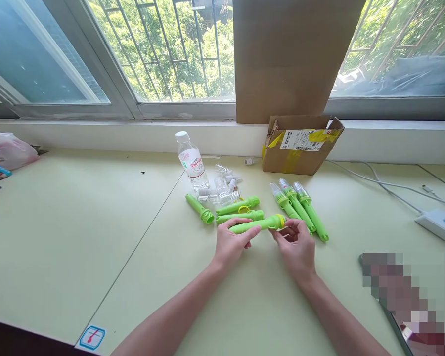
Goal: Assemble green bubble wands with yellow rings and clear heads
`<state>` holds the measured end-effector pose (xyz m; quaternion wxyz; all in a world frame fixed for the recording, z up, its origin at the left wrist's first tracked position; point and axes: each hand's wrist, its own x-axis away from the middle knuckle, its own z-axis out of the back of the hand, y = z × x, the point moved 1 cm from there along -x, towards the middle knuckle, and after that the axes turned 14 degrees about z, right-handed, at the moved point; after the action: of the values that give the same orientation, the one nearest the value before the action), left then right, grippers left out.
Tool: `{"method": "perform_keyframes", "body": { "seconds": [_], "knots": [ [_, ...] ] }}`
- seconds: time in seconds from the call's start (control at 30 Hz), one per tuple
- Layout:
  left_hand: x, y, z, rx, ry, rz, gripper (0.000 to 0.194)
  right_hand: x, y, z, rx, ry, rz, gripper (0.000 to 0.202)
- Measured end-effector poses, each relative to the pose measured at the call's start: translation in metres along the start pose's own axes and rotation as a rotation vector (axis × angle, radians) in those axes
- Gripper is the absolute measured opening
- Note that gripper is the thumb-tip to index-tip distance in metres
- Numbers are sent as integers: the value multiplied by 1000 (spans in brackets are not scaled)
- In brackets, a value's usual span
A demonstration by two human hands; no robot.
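Note:
My left hand (234,241) is closed round a green plastic tube (252,226), held level just above the table. A yellow ring (281,221) sits round the tube's right end, and the fingertips of my right hand (295,245) are pinched there. Behind them lie two more green tubes with threaded ends, and another green tube (200,209) lies further left. Clear plastic caps and small white-ended pieces (222,188) are heaped beyond. On the right rest three green tubes with clear caps fitted (307,210), side by side, close to my right hand.
A water bottle (192,163) stands behind the heap. An open cardboard box (300,148) is against the wall. To the right are a white power strip (439,225), cables and a partly blurred phone-like object (387,316). A plastic bag (11,150) lies far left.

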<state>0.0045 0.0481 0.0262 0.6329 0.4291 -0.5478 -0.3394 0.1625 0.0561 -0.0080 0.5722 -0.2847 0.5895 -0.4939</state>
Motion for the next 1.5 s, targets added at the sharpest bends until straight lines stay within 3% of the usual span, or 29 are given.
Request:
{"method": "perform_keyframes", "body": {
  "seconds": [0.17, 0.27, 0.33, 0.57, 0.73, 0.93, 1.2, 1.5],
  "knots": [
    [8, -6, -5, 18, 132, -239, 31, -1, 3, 1, -54, 20, -62, 37],
    [9, -6, -4, -68, 194, -437, 24, 0, 2, 1, -67, 16, -75, 39],
    [7, -5, -1, -125, 224, -492, 24, 0, 2, 1, -77, 15, -78, 39],
    [0, -4, 3, -176, 232, -354, 29, 0, 1, 2, -50, 0, -61, 35],
    [-2, -2, 4, -111, 173, -206, 34, 2, 1, 1, -7, -49, -70, 34],
    [-4, -1, 4, -130, 71, -103, 38, 1, 1, 0, 27, -33, 23, 33],
    [-3, -2, 4, -184, -3, -274, 34, -1, 1, 2, -29, -1, -56, 35],
    [-5, -1, 4, -188, 8, -256, 29, -1, 1, 1, -21, 4, -50, 35]
  ]
}}
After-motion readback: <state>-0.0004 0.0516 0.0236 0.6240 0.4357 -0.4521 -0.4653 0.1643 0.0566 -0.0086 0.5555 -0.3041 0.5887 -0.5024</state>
